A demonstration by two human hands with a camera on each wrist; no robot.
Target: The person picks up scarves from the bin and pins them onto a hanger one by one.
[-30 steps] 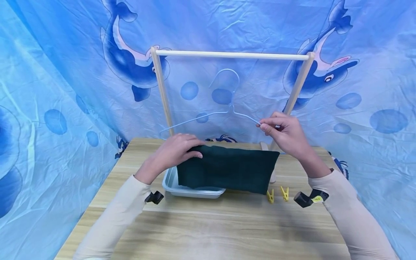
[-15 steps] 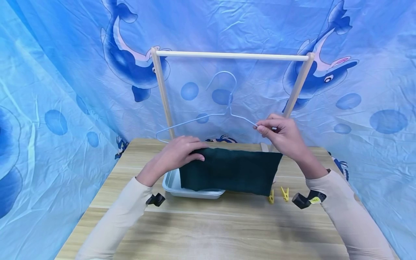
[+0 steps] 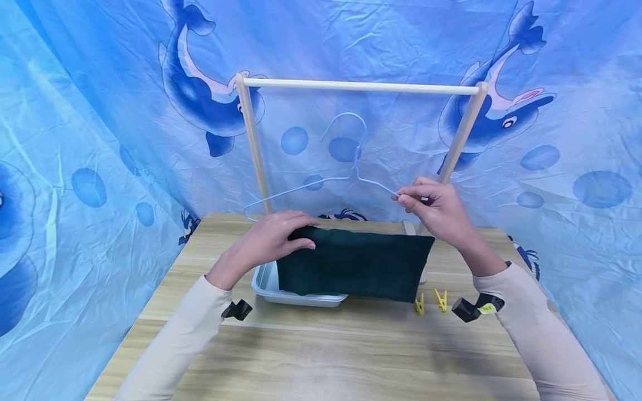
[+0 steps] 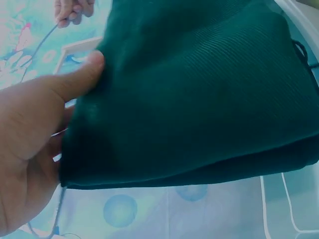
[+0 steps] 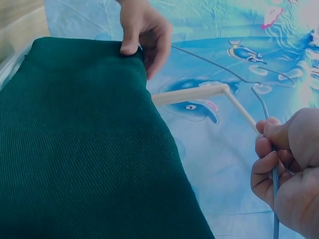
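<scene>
in the head view, set against the earliest frame, the hanger (image 3: 356, 165) has come down a little and drifted slightly left relative to the wooden rack (image 3: 363, 86), and the dark green cloth (image 3: 358, 264) sits a touch lower; since the middle frame almost nothing has changed. the left grip (image 3: 273, 239) is closed on the cloth near its upper left corner, thumb laid on the near face. the right grip (image 3: 433, 206) is higher and well to the right, thumb and fingertips pinched together on the right arm of the hanger. both forearms, in pale sleeves (image 3: 531, 323), reach in from the bottom corners. the cloth hangs in front of the rack and partly hides the pale tray (image 3: 306, 301); two yellow clothespins (image 3: 441, 300) lie on the desk (image 3: 321, 351) near its lower right corner.

in the left wrist view, the thumb presses over the cloth's edge and the other fingers show partly behind it. wire runs out at the cloth's corner; whether it passes inside the fold cannot be told.

in the right wrist view, the hanger's wire runs between thumb and curled fingers of the right grip, which is apart from the cloth.
</scene>
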